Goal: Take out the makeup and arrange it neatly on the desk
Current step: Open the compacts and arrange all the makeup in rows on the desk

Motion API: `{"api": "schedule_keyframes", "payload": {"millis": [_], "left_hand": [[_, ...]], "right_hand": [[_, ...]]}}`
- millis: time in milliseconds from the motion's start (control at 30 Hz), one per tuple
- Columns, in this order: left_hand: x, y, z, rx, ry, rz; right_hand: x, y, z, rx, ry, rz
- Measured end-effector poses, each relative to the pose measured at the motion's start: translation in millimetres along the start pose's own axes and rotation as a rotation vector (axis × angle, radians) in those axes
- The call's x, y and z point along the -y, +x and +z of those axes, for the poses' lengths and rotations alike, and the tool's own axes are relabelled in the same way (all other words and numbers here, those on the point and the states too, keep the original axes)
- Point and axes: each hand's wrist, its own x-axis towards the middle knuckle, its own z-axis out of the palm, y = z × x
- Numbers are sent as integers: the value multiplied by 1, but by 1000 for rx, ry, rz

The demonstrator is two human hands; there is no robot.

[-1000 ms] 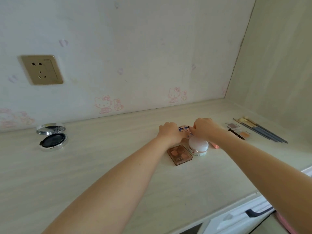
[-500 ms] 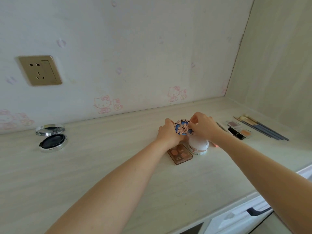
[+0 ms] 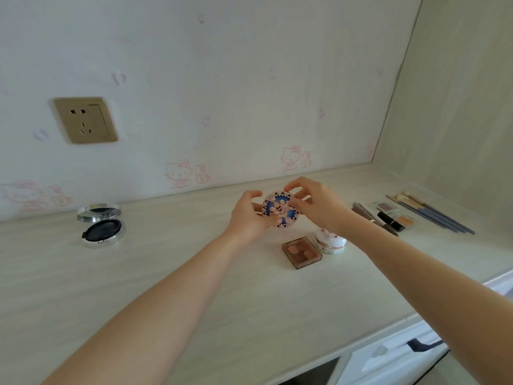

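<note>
Patterned compact (image 3: 281, 209), gripped between left hand (image 3: 248, 215), right hand (image 3: 319, 203)

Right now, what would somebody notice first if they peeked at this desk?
Probably the round blue patterned compact, held up over the middle of the desk between the left hand and right hand. Next, the open black cushion compact far left, and the brushes on the right.

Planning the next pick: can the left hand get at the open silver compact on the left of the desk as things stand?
Probably not yet. The path looks free: bare desk lies between the left hand and the open silver compact. But that hand shares its grip on the round patterned compact with the right hand.
</note>
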Motion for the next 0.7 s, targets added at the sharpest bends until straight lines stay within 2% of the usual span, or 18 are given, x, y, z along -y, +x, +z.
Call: {"api": "schedule_keyframes", "payload": {"millis": [200,433,700], "left_hand": [[-3,-38,-51,-13,-97,47],[0,-85,-104,-69,-305,-21],[23,-130,-161,-120,-320,-34]], "right_hand": [[33,-15,18,61,230,-15],[76,-33,54,110,431,15],[118,-61,107,188,554,59]]}}
